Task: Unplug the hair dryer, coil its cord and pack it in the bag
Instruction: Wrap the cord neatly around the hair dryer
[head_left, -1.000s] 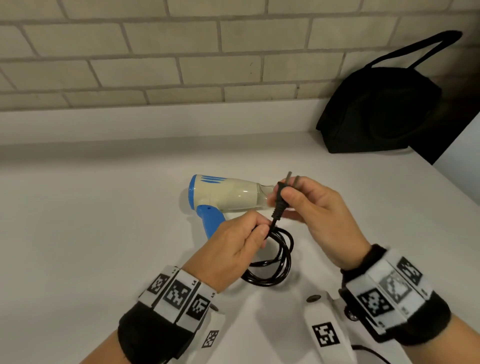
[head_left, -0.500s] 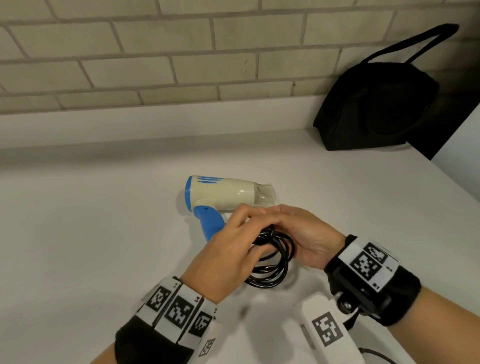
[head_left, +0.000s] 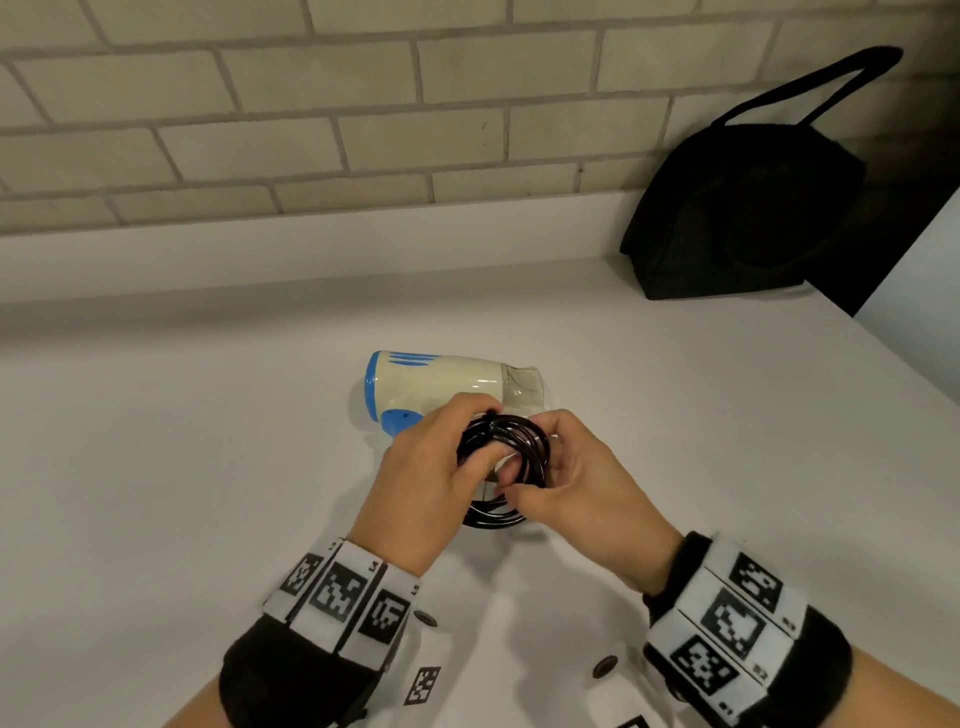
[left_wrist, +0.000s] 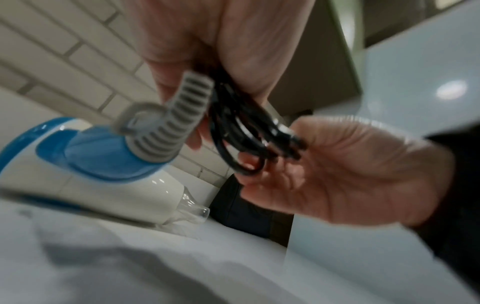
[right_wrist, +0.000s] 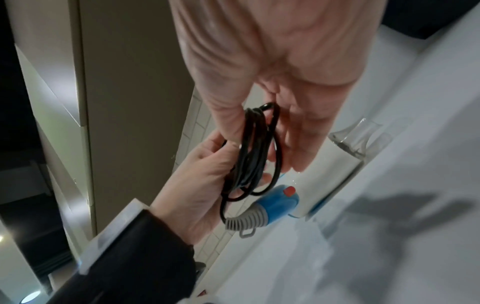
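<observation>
The white and blue hair dryer (head_left: 441, 382) lies on its side on the white counter (head_left: 208, 467), nozzle to the right. Its black cord (head_left: 514, 447) is wound into a small coil just in front of the handle. My left hand (head_left: 447, 457) grips the coil's left side and my right hand (head_left: 561, 467) curls round its right side. In the left wrist view the cord (left_wrist: 241, 133) runs from the grey strain relief (left_wrist: 182, 123) into my fingers. In the right wrist view the coil (right_wrist: 254, 154) hangs between both hands. The plug is hidden.
A black tote bag (head_left: 743, 218) leans on the brick wall (head_left: 363, 104) at the back right corner of the counter. A dark gap and a white panel (head_left: 924, 312) border the counter on the right.
One second ago my right hand held the plug up above the coil. It has brought the plug down into the coil, and both hands now hold the bundle closer to the dryer.
</observation>
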